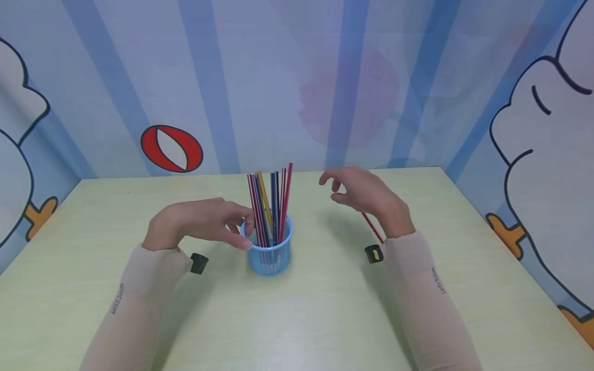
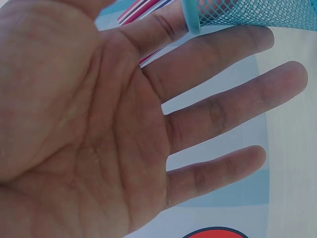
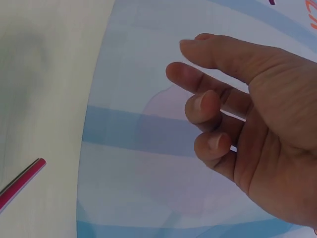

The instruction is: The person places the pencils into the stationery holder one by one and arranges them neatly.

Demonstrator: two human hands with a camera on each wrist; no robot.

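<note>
A light blue mesh pencil cup [image 1: 270,264] stands upright on the table with several striped pencils [image 1: 278,206] in it, red, dark blue and yellow. At the cup's left rim, my left hand [image 1: 206,220] holds on; in the left wrist view its index finger goes inside the rim and its middle finger lies along the mesh outside. My right hand [image 1: 364,190] hovers to the right of the cup, fingers loosely bent and nothing in them. Below the right wrist lies a red pencil [image 1: 373,228], partly hidden by the arm; its end also shows in the right wrist view.
The pale yellow-green table [image 1: 297,319] meets a blue striped backdrop [image 1: 278,93] along its far edge. A red and white ball [image 1: 153,149] is printed on the backdrop. Small dark camera mounts [image 1: 199,263] hang at both wrists.
</note>
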